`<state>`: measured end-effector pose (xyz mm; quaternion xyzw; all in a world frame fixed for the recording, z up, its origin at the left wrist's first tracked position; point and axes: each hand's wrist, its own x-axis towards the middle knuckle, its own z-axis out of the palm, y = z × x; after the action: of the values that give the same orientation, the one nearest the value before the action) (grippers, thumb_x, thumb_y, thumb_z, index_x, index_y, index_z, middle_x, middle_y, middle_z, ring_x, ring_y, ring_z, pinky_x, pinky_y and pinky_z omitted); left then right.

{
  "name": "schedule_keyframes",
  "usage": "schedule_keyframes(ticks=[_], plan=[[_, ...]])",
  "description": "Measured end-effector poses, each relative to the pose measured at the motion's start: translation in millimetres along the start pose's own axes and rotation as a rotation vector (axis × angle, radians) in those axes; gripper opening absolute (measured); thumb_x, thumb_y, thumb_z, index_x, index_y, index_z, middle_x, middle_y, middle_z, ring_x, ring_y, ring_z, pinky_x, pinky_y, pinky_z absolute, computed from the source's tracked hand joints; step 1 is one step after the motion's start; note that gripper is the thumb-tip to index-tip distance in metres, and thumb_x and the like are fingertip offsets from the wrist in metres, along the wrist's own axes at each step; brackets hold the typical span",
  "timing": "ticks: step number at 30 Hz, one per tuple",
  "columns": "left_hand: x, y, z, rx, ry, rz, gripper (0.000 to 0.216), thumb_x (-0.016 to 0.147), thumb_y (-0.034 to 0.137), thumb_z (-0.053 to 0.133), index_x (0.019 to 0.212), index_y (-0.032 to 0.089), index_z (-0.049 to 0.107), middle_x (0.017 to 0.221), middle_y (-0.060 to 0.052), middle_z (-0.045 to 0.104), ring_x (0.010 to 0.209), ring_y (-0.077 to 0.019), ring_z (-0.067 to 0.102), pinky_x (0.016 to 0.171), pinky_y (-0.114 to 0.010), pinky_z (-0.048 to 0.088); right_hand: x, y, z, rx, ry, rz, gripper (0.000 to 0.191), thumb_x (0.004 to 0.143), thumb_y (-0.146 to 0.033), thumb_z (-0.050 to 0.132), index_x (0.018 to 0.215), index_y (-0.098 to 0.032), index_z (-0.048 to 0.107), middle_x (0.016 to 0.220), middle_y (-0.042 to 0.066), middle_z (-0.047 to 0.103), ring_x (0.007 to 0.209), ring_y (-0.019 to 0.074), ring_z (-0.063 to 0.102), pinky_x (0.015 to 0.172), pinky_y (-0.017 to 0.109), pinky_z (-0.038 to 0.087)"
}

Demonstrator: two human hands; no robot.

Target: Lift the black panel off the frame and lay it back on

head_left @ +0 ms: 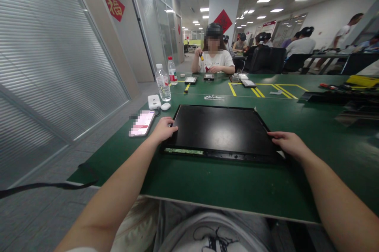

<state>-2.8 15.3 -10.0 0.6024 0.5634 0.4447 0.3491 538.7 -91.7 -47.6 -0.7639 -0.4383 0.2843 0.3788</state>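
Observation:
A black flat screen panel (220, 129) lies before me on the green table, face up. A narrow green circuit board (184, 151) shows along the left part of its near edge. My left hand (162, 129) grips the panel's left edge, thumb on top and fingers at the side. At the opposite edge my right hand (288, 143) holds the frame, its fingertips partly hidden against the rim. A small pale flap (280, 153) sticks out at the near right corner, close to my right hand.
Left of the panel lie a phone (142, 123), a white power bank (154, 102) and a round white case (166, 106). Two bottles (162, 82) stand behind them. Opposite, a co-worker (213, 56) holds a tool near small drives (209, 77). Dark parts (334, 96) are piled at right.

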Motion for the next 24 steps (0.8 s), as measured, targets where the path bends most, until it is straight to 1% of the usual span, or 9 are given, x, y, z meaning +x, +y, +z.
schedule_keyframes(ticks=[2, 4, 6, 8, 13, 17, 24], plan=[[2.7, -3.1, 0.3, 0.142, -0.021, -0.002, 0.025, 0.056, 0.029, 0.094, 0.076, 0.022, 0.08, 0.14, -0.014, 0.072, 0.149, -0.0435, 0.058, 0.131, -0.045, 0.04, 3.5, 3.8, -0.1, 0.03, -0.004, 0.013, 0.037, 0.073, -0.016, 0.078, 0.107, -0.019, 0.091, 0.089, 0.009, 0.084, 0.077, 0.0212, 0.077, 0.073, 0.031, 0.064], [5.1, -5.8, 0.6, 0.298, -0.06, 0.016, 0.024, 0.064, 0.033, 0.089, 0.083, 0.02, 0.082, 0.145, -0.015, 0.07, 0.148, -0.0411, 0.06, 0.131, -0.045, 0.04, 6.8, 7.2, -0.3, 0.053, -0.019, 0.027, 0.038, 0.072, -0.016, 0.078, 0.108, -0.018, 0.091, 0.091, 0.01, 0.085, 0.076, 0.021, 0.076, 0.072, 0.031, 0.063], [7.0, -8.3, 0.7, 0.42, -0.09, 0.049, 0.026, 0.071, 0.035, 0.085, 0.091, 0.019, 0.084, 0.146, -0.016, 0.07, 0.147, -0.0397, 0.061, 0.13, -0.045, 0.043, 9.4, 10.1, -0.8, 0.06, -0.029, 0.022, 0.039, 0.071, -0.017, 0.078, 0.108, -0.019, 0.091, 0.093, 0.011, 0.085, 0.076, 0.0214, 0.076, 0.073, 0.031, 0.063], [8.2, -10.6, 0.5, 0.489, -0.096, 0.081, 0.03, 0.074, 0.038, 0.083, 0.097, 0.019, 0.085, 0.143, -0.015, 0.072, 0.146, -0.039, 0.063, 0.128, -0.046, 0.045, 11.2, 12.6, -1.2, 0.053, -0.025, -0.005, 0.038, 0.071, -0.018, 0.079, 0.107, -0.02, 0.091, 0.095, 0.011, 0.086, 0.079, 0.0224, 0.077, 0.075, 0.032, 0.064], [9.1, -13.7, -0.4, 0.566, -0.111, 0.119, 0.033, 0.079, 0.041, 0.082, 0.104, 0.02, 0.087, 0.138, -0.015, 0.075, 0.144, -0.0379, 0.064, 0.127, -0.047, 0.048, 12.7, 15.3, -1.1, 0.014, 0.0, -0.031, 0.037, 0.073, -0.021, 0.079, 0.108, -0.021, 0.091, 0.097, 0.011, 0.085, 0.086, 0.0246, 0.078, 0.083, 0.036, 0.064], [9.1, -13.1, -0.5, 0.595, -0.118, 0.118, 0.035, 0.081, 0.039, 0.082, 0.11, 0.018, 0.087, 0.142, -0.016, 0.073, 0.144, -0.0372, 0.065, 0.128, -0.047, 0.047, 13.2, 15.0, -1.1, -0.022, 0.008, -0.027, 0.04, 0.072, -0.022, 0.079, 0.11, -0.02, 0.09, 0.099, 0.012, 0.085, 0.084, 0.0245, 0.078, 0.082, 0.037, 0.063], [6.8, -11.6, 1.0, 0.619, -0.127, 0.131, 0.035, 0.086, 0.035, 0.078, 0.116, 0.017, 0.085, 0.146, -0.018, 0.071, 0.146, -0.0363, 0.064, 0.129, -0.048, 0.046, 12.0, 12.2, -2.1, -0.058, 0.02, -0.043, 0.038, 0.072, -0.021, 0.079, 0.109, -0.021, 0.091, 0.102, 0.012, 0.085, 0.089, 0.0262, 0.078, 0.087, 0.039, 0.064]])
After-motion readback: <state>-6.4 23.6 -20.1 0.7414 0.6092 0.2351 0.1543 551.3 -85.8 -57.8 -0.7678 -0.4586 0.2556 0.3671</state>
